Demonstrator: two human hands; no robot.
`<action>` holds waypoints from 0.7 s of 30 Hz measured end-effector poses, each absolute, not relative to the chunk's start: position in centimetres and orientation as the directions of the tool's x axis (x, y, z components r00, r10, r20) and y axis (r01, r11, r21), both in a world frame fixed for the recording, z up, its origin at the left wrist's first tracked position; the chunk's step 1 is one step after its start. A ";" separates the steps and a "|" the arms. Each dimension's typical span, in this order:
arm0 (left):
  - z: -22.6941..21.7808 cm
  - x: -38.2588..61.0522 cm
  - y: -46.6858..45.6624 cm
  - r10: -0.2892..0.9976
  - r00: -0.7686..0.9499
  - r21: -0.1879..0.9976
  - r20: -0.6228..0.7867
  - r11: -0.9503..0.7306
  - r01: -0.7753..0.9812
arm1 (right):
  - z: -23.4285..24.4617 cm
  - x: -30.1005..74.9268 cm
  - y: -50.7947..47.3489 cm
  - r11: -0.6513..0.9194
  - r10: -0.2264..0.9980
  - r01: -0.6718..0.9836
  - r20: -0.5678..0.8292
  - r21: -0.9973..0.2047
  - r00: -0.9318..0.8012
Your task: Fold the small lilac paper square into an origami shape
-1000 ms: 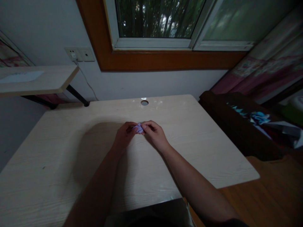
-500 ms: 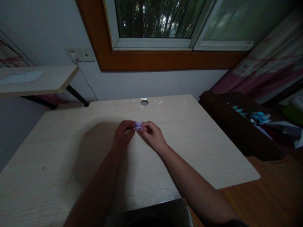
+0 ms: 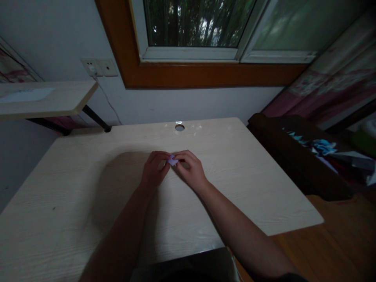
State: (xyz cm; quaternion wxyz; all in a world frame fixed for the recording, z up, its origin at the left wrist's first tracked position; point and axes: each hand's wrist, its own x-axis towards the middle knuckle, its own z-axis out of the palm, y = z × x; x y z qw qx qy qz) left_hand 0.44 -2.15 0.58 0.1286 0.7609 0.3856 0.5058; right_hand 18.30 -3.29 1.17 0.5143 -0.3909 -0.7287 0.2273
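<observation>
Between my two hands is a small piece of folded purple paper (image 3: 172,160), held just above or on the pale wood-grain desk (image 3: 235,172). My left hand (image 3: 154,166) pinches its left side between thumb and fingers. On the right side, the thumb and fingers of my right hand (image 3: 189,166) are closed on the paper too. Fingertips cover part of it, so its full folded shape is hidden.
A round cable hole (image 3: 179,127) lies near the desk's back edge. At the left stands a raised shelf (image 3: 58,103) on black legs. Wall sockets (image 3: 100,67) with a plugged-in cable are behind. Right of the desk, a dark brown piece of furniture (image 3: 293,156) holds blue crumpled items (image 3: 323,146).
The purple paper has turned and now shows a smaller, diamond-like face slightly lower. My fingers have shifted their pinch around it; both arms stay nearly in place.
</observation>
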 end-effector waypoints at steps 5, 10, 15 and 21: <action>0.4 0.5 -2.1 0.703 0.204 0.560 0.681 -0.680 0.474 | 1.1 18.1 -3.4 0.575 0.811 0.355 0.570 -0.737 -0.132; 0.2 0.6 -2.1 0.680 0.222 0.519 0.699 -0.696 0.497 | 0.8 18.1 -3.3 0.574 0.812 0.372 0.568 -0.730 -0.138; 0.2 0.7 -2.2 0.671 0.224 0.490 0.707 -0.694 0.528 | 0.4 18.4 -3.3 0.540 0.833 0.405 0.536 -0.737 -0.135; 0.3 0.8 -2.2 0.671 0.231 0.478 0.704 -0.689 0.544 | 0.5 18.4 -3.4 0.518 0.844 0.414 0.526 -0.748 -0.106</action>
